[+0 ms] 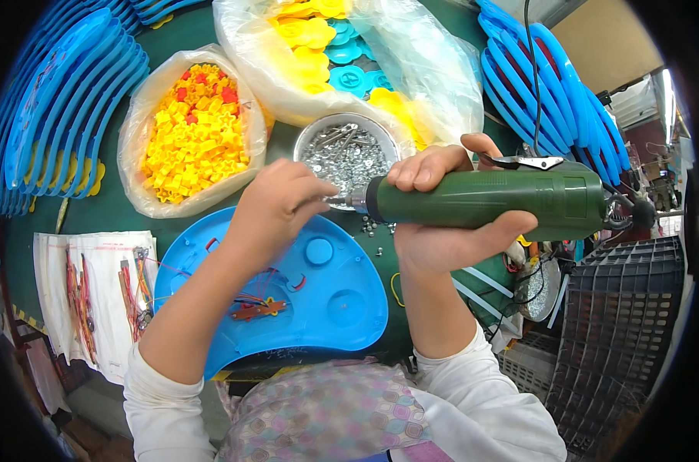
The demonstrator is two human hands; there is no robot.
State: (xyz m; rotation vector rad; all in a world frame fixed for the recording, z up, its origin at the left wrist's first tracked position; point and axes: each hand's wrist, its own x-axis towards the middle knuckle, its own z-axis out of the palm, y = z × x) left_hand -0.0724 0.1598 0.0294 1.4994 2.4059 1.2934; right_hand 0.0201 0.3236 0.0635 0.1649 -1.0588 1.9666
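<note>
My right hand [446, 245] is wrapped round a thick green electric screwdriver [492, 199] held level, its metal nose pointing left. The thumb lies along the near side and the fingers curl over the far side. My left hand [276, 202] is closed in a pinch at the screwdriver's tip; what is between its fingertips is too small to make out. Just behind the tip stands a round bowl [307, 132] of small silver screws [336, 154]. Below my left arm lies a blue curved plastic shell [353, 266], with thin wires and a small brown circuit board [259, 309] on it.
Bags of yellow and red small parts [195, 146] and yellow and teal flower-shaped pieces [307, 58] stand at the back. Blue shells [72, 100] are stacked left, with more [553, 85] at the right. Wire bundles [80, 300] lie on white sheets. A black crate [619, 331] stands right.
</note>
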